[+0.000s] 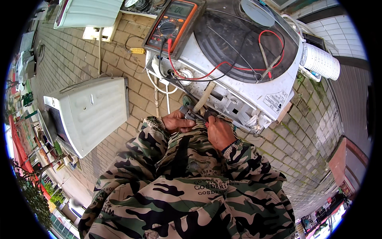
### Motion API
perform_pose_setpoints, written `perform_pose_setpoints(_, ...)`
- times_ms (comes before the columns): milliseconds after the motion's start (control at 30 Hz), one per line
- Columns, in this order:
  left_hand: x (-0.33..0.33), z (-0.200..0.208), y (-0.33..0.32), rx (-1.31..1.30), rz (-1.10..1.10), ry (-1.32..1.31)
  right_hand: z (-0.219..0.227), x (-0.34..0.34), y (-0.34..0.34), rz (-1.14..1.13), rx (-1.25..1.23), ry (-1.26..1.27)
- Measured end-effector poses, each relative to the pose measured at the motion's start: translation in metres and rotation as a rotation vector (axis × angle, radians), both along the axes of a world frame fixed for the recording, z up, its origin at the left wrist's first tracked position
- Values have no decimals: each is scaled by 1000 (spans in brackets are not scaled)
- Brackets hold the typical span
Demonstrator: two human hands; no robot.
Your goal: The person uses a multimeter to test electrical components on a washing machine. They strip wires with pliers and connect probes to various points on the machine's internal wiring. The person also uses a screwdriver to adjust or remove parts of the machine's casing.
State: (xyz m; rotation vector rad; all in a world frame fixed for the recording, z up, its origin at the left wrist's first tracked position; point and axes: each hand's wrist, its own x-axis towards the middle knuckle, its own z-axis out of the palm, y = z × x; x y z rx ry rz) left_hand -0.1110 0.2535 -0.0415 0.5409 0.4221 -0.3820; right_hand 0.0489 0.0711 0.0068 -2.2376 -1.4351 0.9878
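My left hand is closed on a small grey fitting, thumb laid along it. A dark green piece shows just beyond that fitting. Close by on the right, my right hand is curled shut; a bit of red shows at its fingers, and what it grips is mostly hidden. A beige ribbed hose runs down between the hands from the open front of a white washing machine. Both hands are low in front of that opening, near my lap.
On the machine's top rests an orange and black multimeter, its red lead trailing across the dark lid. A white appliance panel stands on the brick paving at left. A white corrugated duct lies at right.
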Motion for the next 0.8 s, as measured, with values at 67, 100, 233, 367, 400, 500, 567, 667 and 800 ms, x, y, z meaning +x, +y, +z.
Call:
perform_pose_setpoints(67, 3, 2, -1, -23, 0, -5, -2, -1, -2, -3, -6, -10)
perform_pose_setpoints(100, 3, -1, -2, -36, 12, -14, -3, 0, -3, 1, 3, -13)
perform_pose_setpoints(233, 2, 0, -1, -37, 1, 34, -8, 1, -2, 20, -35, -18)
perform_pose_setpoints(367, 10, 10, -9, 645, -140, 144, 0, 2, -2, 30, -67, -19)
perform_pose_setpoints(400, 10, 15, -19, 875, -95, 145, 2, 3, 0, 31, -84, -8)
perform_pose_setpoints(500, 5, 12, -41, 1314, -13, 167, 9, 1, 6, 23, -111, 6)
perform_pose_setpoints(567, 9, 20, -47, 1372, -16, 269, 10, 2, 7, 18, -117, 13)
perform_pose_setpoints(667, 9, 19, -49, 1474, -24, 233, 13, 2, 7, 21, -131, 35)
perform_pose_setpoints(800, 5, 15, -29, 920, 5, 172, 15, 3, 9, 19, -113, 16)
